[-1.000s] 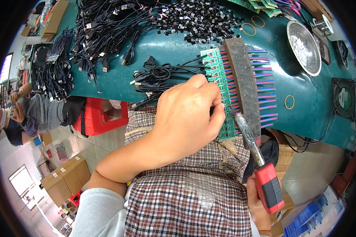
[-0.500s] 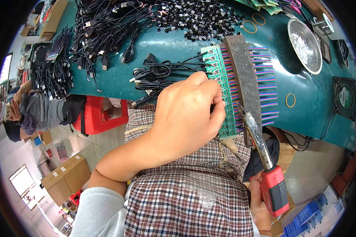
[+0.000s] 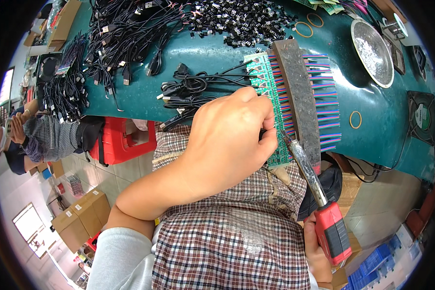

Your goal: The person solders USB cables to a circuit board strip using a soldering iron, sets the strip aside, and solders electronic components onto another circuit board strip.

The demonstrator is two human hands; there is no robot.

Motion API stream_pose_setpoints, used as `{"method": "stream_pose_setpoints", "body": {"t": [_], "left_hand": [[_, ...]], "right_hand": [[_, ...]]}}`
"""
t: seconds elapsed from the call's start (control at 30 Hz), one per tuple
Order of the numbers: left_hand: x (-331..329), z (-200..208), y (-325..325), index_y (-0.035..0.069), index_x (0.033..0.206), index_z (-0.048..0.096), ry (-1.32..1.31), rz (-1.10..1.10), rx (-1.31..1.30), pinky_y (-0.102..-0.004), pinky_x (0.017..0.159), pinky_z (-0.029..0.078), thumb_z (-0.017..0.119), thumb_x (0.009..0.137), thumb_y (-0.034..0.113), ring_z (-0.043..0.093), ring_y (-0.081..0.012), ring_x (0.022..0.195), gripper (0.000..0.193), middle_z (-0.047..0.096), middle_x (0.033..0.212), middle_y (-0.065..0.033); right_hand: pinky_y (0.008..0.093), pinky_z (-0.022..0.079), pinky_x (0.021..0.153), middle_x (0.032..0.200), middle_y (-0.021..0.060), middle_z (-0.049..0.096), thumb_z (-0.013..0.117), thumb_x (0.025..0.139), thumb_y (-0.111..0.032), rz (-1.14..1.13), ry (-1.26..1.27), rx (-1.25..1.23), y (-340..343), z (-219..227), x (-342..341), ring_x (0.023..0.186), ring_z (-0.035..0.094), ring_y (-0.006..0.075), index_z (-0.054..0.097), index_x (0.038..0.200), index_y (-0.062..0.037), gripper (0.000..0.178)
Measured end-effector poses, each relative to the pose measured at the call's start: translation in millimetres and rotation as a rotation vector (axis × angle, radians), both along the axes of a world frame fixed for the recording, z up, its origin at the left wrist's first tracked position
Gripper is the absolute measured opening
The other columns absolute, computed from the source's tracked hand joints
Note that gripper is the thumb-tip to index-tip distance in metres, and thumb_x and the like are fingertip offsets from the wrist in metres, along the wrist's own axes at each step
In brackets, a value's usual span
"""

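My left hand is closed in a pinch over the green circuit board panel. A small dark piece shows between its thumb and forefinger, too hidden to name. My right hand grips a soldering iron by its red and black handle. The iron's tip meets the right part of the board, close to the left fingertips. Coloured ribbon wires run from the board under a dark heavy bar, which lies across them. Black USB cables reach the board's upper left side.
Heaps of black cables and small black connectors cover the back of the green table. At the right are a metal bowl, a fan and rubber bands. A red stool and another person are at the left.
The soldering iron's tip has moved left, from beside the bar onto the board near my left fingertips. My left hand stays almost in place, still pinching.
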State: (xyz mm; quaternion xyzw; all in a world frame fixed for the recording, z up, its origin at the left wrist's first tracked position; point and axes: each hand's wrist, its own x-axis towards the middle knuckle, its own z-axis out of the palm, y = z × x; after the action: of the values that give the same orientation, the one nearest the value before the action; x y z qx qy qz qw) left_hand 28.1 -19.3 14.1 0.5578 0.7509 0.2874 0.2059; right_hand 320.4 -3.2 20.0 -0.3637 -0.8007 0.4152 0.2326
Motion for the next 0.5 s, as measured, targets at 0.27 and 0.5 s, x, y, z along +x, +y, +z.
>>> {"method": "stream_pose_setpoints", "body": {"t": [0.27, 0.5], "left_hand": [[0.3, -2.6, -0.6, 0.004, 0.083, 0.066, 0.001, -0.002, 0.016, -0.0357, 0.066, 0.057, 0.078, 0.076, 0.005, 0.071, -0.0246, 0.076, 0.013, 0.064, 0.082, -0.009], [1.4, -2.1, -0.4, 0.003, 0.082, 0.066, 0.005, -0.006, 0.02, -0.0354, 0.065, 0.056, 0.077, 0.076, 0.005, 0.071, -0.0245, 0.074, 0.013, 0.064, 0.082, -0.0088]], "right_hand": [[0.0343, 0.051, 0.057, 0.079, 0.0144, 0.064, 0.078, 0.068, 0.006, 0.015, -0.058, 0.027, -0.1, -1.0, -1.2, 0.064, 0.064, 0.0298, 0.066, 0.085, 0.0026, 0.021], [0.0334, 0.05, 0.057, 0.078, 0.0132, 0.063, 0.078, 0.07, 0.005, -0.019, -0.042, -0.066, -0.5, 2.4, -1.2, 0.065, 0.064, 0.0288, 0.066, 0.086, 0.002, 0.02]]}}
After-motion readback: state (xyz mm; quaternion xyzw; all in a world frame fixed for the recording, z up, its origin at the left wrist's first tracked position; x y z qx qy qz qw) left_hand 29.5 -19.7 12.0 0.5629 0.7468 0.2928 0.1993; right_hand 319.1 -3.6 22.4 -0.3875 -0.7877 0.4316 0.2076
